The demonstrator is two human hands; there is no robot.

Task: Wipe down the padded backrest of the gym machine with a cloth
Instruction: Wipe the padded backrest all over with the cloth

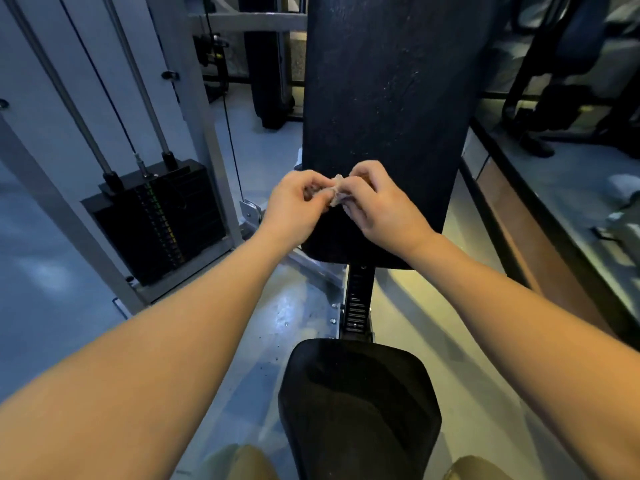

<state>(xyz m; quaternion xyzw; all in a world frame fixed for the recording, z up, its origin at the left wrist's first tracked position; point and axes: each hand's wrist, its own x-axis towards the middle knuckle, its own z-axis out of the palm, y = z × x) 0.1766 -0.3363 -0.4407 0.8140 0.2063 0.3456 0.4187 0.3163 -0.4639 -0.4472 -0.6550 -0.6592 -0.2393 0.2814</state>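
Both hands meet in front of the lower part of the backrest (388, 98): the left hand (294, 202) and right hand (375, 206) each curl their fingers round a small, crumpled, pale cloth (334, 194), pinched between them. That cloth looks soft and bunched, mostly hidden by the fingertips. Behind it rises the tall, dark, padded backrest, its surface faintly speckled and scuffed. Nearer lies the rounded black seat pad (360, 407); at far left stands a black weight stack (162, 220) on metal guide rods.
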